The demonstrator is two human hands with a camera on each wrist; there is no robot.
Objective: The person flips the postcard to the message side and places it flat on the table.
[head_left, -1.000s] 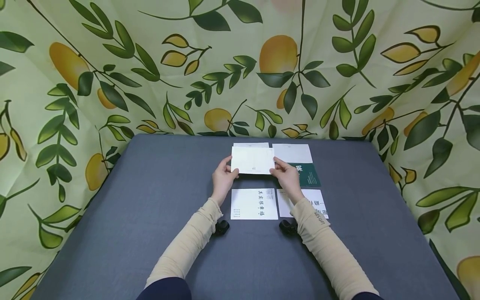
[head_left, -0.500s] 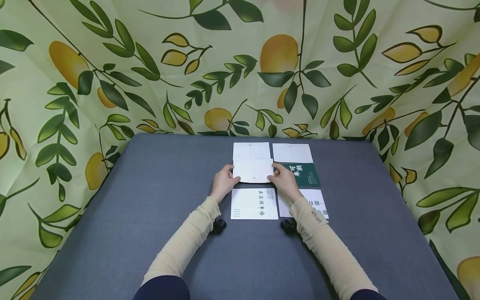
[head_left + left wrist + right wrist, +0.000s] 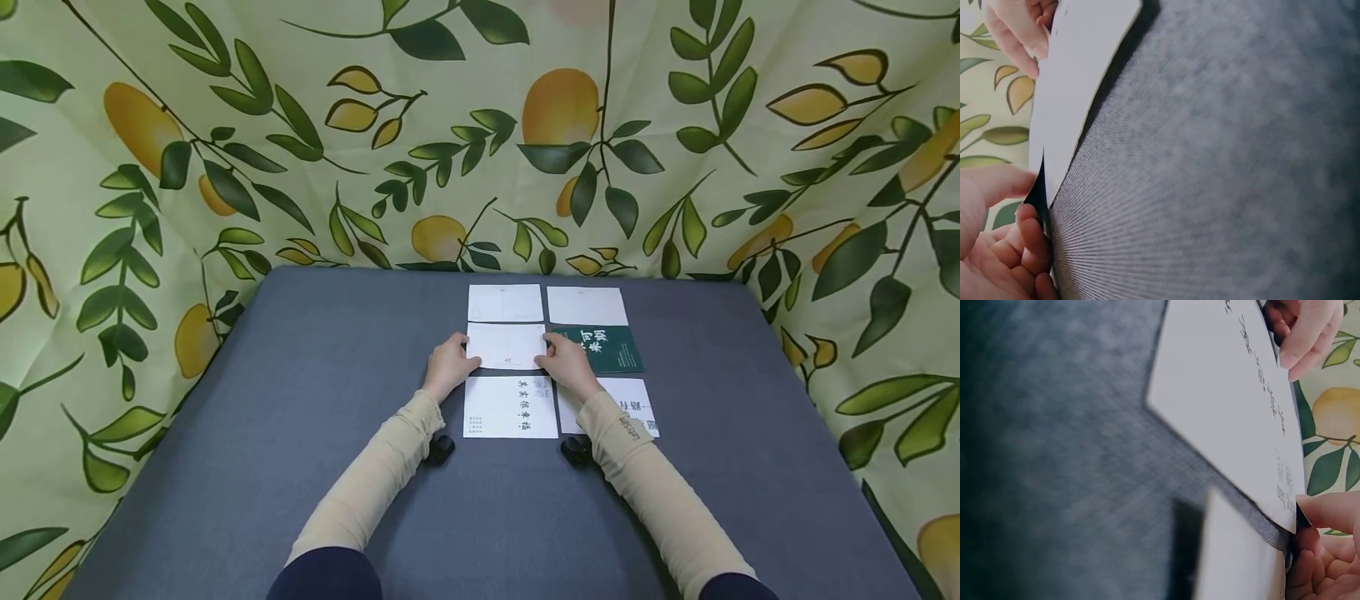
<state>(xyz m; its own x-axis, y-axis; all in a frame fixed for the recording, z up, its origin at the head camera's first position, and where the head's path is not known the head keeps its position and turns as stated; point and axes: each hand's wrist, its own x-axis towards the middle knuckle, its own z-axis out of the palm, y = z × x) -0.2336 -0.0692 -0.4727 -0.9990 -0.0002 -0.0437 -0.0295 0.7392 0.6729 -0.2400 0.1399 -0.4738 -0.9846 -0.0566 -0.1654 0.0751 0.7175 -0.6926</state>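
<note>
A white postcard (image 3: 507,346) lies level in the middle of the left column of cards, its side edges between my hands. My left hand (image 3: 450,365) pinches its left edge between thumb and fingers; in the left wrist view the card's dark underside shows beside that hand's fingertips (image 3: 1029,215). On the opposite edge my right hand (image 3: 567,364) pinches it, overlapping a green postcard (image 3: 618,350). Just nearer to me lies a white card with a column of dark characters (image 3: 491,408). Beyond the held card is another white card (image 3: 506,302).
At the back right lies a plain white card (image 3: 587,306). Another white card with writing (image 3: 633,398) sits at the front right, partly hidden by my right forearm. Grey-blue cloth covers the table (image 3: 337,333), and a fruit-patterned curtain (image 3: 465,183) hangs behind it.
Both hands have brought the white postcard down and toward me, uncovering the white card behind it. Over the last half second it has settled slightly lower, with the hands nearly still.
</note>
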